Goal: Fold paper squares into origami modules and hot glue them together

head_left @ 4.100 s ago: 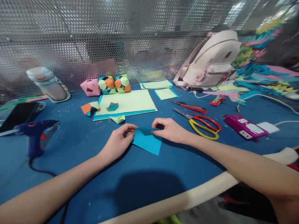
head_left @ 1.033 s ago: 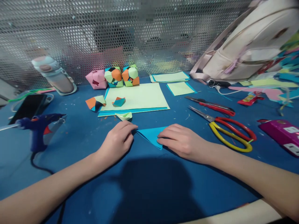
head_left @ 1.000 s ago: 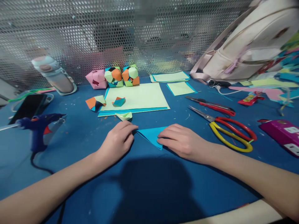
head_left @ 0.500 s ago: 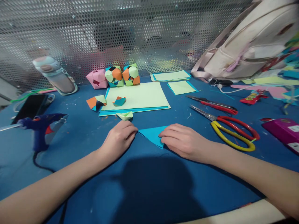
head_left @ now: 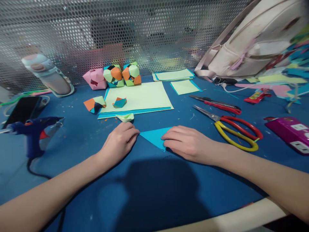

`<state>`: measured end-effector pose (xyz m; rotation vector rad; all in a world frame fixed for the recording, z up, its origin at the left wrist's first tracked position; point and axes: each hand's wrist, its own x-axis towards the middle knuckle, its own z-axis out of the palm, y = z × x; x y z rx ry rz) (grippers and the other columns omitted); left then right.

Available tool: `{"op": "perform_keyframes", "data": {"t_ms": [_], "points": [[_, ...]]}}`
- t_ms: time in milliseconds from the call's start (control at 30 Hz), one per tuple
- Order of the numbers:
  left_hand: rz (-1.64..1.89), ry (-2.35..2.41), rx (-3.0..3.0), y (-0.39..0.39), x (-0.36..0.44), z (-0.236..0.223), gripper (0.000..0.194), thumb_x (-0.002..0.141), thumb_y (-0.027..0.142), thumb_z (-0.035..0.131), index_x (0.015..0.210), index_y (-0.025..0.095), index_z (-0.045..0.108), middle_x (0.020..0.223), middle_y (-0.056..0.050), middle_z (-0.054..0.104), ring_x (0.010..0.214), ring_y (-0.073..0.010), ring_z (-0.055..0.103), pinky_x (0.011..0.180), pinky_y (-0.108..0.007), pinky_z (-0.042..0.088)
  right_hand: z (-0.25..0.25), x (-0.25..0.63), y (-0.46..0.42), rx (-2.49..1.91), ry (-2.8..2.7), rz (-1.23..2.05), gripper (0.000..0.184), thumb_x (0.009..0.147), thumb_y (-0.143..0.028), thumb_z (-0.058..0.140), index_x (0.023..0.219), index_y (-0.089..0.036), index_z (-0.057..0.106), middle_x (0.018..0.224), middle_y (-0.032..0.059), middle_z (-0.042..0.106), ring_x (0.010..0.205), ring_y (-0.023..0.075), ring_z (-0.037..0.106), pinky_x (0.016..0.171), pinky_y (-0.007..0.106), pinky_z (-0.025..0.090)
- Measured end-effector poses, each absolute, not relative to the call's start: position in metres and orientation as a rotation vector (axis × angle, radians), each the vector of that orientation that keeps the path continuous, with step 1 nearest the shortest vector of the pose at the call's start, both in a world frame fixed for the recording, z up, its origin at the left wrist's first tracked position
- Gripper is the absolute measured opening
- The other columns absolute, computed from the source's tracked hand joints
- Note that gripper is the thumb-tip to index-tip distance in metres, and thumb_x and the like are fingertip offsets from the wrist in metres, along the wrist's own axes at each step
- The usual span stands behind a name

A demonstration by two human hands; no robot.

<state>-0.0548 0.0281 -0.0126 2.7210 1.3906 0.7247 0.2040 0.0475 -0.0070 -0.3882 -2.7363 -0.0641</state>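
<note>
One folded blue paper (head_left: pixel 154 136) smack mid-frame, left hand (head_left: pixel 120 138) with fingers bunched at the paper's left tip, right hand (head_left: pixel 187 142) with fingers together over its right side, honestly can't tell if either's clamped

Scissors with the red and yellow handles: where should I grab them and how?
Best by the handle loops, I'd say, coming from the person's near right. The scissors lie flat, with those loops toward that side and the pointed blades facing away to the far left. Coming that way avoids the red-handled tool just beyond. The nearer right hand is on the blue paper.
</note>
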Motion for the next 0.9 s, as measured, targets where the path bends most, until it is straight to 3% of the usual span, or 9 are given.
{"op": "perform_keyframes", "data": {"t_ms": [900], "points": [[0.686,1.415,2.736,0.0273,-0.0526,-0.0080,0.021,0.089,0.017,0.044,0.088,0.014,0.065,0.085,-0.008,0.062,0.082,-0.0179,0.057,0.072,-0.029,0.048,0.0002,0.2062,0.0447,-0.423,-2.825,-0.091,0.029,0.093,-0.014,0.038,0.084,-0.015,0.065,0.095,0.0093,0.066,0.085,0.0171,0.056,0.072,0.029,0.045]]}}
